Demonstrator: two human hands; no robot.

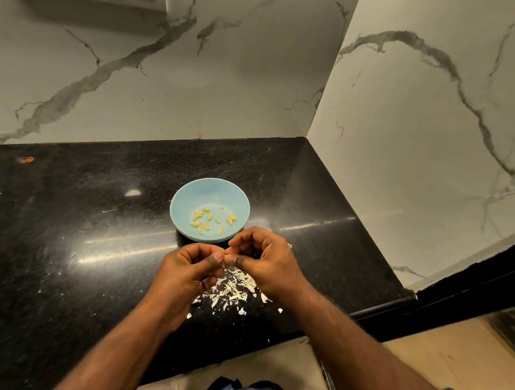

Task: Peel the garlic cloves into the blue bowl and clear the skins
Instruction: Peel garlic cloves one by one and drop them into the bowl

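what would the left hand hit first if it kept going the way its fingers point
Its fingertips point right, toward the right hand, and the two already meet at a small piece pinched between them. So the left hand would likely press into the right hand first.

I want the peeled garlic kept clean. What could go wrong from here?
1. Both hands, left and right, pinch a clove right beside the bowl; a flicked skin could land among the peeled cloves.
2. The skins lie loose near the counter edge; a moving wrist might sweep some onto the floor.
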